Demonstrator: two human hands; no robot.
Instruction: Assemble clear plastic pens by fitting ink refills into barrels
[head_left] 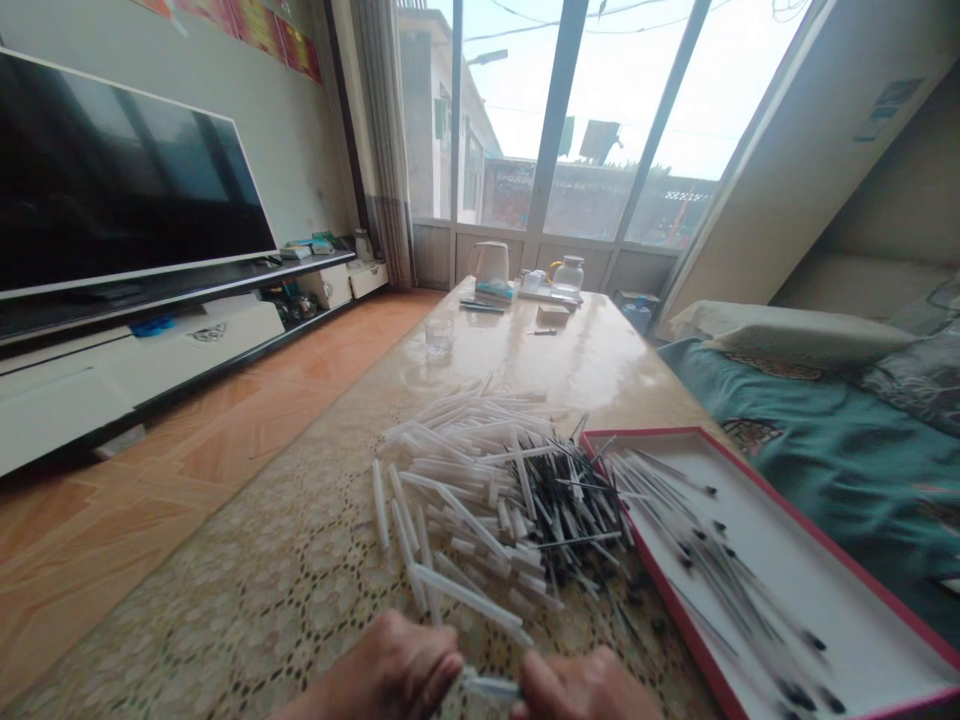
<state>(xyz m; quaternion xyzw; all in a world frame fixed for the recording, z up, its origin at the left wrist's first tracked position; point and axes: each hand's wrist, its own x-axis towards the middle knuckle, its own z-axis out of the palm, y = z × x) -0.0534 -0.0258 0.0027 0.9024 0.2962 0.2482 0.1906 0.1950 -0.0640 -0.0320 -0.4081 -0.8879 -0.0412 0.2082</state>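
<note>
At the bottom of the view, my left hand (397, 664) and my right hand (581, 686) are both closed on a short translucent white plastic tube (492, 686) stretched between them. My fingers hide the ends of the tube. Just beyond them lies a loose heap of similar white tubes (457, 450), several lying apart on its near and left sides. Against the heap's right side is a pile of thin black sticks (574, 500). A shallow pink-edged box (840, 580) stands to the right, with thin rods (705, 540) in it that have dark ends.
The long table has a patterned cover (247, 580). Farther along it stand a drinking glass (439, 338), a kettle (491, 265), a glass jug (568, 274) and a small box (553, 314). A bed or sofa with green fabric (757, 400) borders the right side.
</note>
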